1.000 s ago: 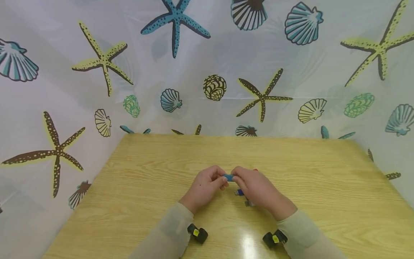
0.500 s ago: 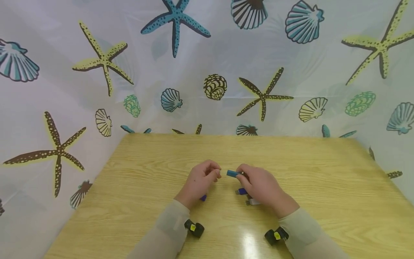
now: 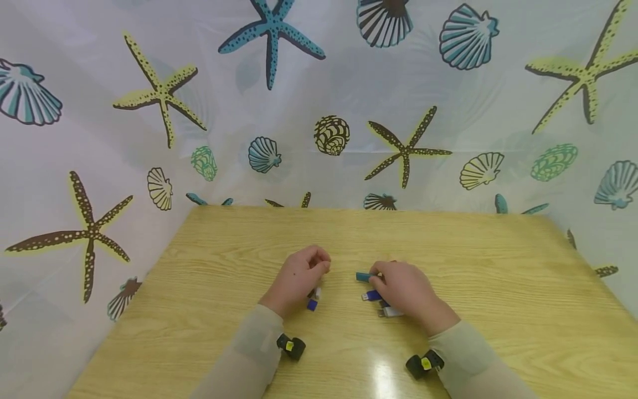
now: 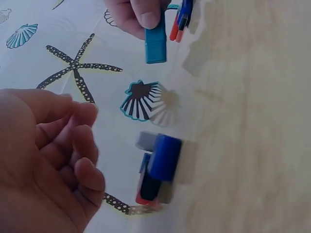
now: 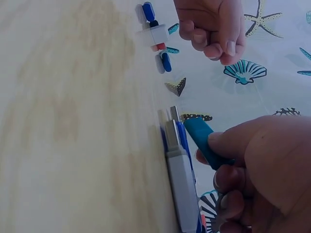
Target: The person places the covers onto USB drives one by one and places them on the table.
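Note:
My right hand (image 3: 406, 285) pinches a teal USB stick (image 3: 363, 276) between thumb and fingers, its end pointing left. A faint seam crosses the teal stick in the left wrist view. Below the right hand lie a dark blue USB stick (image 3: 371, 296) and a white USB stick (image 3: 391, 312) with bare metal plugs, partly covered by the hand. My left hand (image 3: 298, 277) holds nothing, its fingers loosely curled. Beside it on the table are small caps, among them a blue cap (image 4: 165, 158), a grey-white cap (image 4: 146, 141) and a black cap (image 4: 149, 184).
A light wood table (image 3: 224, 244) carries everything. Behind it and at its sides hangs a white curtain (image 3: 294, 111) printed with starfish and shells. A bit of red shows in the left wrist view beside the right hand.
The hands have parted: the left hand let go of the teal USB stick and moved left, uncovering the small caps. The right hand keeps the stick and has lowered slightly toward the other sticks.

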The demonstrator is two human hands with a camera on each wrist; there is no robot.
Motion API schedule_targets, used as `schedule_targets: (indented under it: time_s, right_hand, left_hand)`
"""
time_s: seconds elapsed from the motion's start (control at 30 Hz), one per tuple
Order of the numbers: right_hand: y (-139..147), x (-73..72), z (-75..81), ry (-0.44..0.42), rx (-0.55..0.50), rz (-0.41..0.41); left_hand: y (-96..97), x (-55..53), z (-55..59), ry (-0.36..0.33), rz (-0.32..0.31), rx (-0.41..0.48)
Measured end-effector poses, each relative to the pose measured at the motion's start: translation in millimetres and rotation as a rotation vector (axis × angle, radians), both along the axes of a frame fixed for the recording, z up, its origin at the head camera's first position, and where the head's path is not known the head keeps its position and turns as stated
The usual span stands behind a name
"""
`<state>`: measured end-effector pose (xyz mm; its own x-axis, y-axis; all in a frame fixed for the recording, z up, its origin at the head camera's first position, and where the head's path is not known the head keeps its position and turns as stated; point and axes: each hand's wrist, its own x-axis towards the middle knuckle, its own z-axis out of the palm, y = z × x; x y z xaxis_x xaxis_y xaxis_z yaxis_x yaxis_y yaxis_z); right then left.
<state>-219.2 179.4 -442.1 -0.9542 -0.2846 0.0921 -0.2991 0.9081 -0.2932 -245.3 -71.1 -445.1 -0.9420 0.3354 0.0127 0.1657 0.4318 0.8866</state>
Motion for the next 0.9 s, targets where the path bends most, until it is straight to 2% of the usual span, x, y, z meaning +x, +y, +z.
schedule_targets:
  time_s: [0.17, 0.4, 0.6, 0.7, 0.9]
  right_hand:
    - [0.4, -1.0, -3.2, 0.015, 0.006, -0.020]
    - [0.9, -0.6, -1.6, 0.032, -0.031, -0.035]
    - [0.4, 1.0, 2.7, 0.018, -0.076, -0.034]
    - [1.3, 1.6, 3.0, 0.015, -0.080, -0.036]
    - [3.4, 1.6, 3.4, 0.005, -0.075, -0.048]
  left_hand:
    - [-2.3, 1.0, 3.8, 0.023, -0.049, -0.086]
    - [-3.0, 0.9, 5.5, 0.051, -0.048, -0.299]
    - [-4.3, 0.4, 4.4, 0.066, -0.070, -0.443]
    - [-4.5, 1.2, 4.1, 0.077, -0.086, -0.481]
    - [-8.5, 0.5, 4.3, 0.108, -0.073, -0.528]
